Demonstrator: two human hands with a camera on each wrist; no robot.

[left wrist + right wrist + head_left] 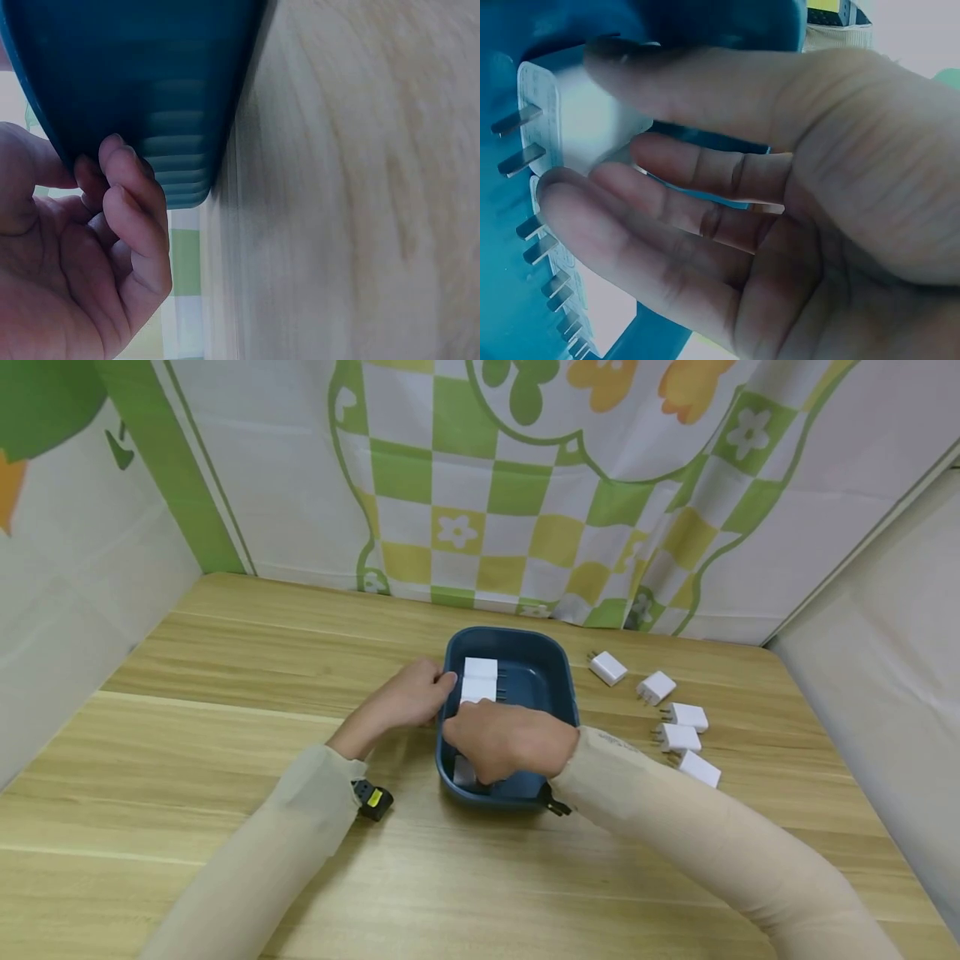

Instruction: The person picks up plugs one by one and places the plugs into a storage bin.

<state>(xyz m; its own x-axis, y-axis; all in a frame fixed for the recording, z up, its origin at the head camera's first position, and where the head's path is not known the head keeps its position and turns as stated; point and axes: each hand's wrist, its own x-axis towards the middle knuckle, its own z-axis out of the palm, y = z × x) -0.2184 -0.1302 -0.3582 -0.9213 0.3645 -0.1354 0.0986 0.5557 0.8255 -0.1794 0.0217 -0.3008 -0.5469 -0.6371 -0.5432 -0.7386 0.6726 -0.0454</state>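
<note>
A dark blue plastic bin (536,681) stands on the table with a row of white charger plugs (480,668) along its left side, prongs facing right. My left hand (414,693) grips the bin's left rim, thumb over the edge and fingers (135,202) against the outer wall. Inside the bin, my right hand (513,741) pinches a white charger plug (592,112) between thumb and fingers, its two prongs pointing away from the palm. That plug sits at the end of the row, close beside its neighbours. In the head view the right hand hides part of the row.
Several loose white charger plugs (678,737) lie on the wooden table (225,760) to the right of the bin. A patterned curtain (465,485) hangs behind the table, with white fabric at both sides.
</note>
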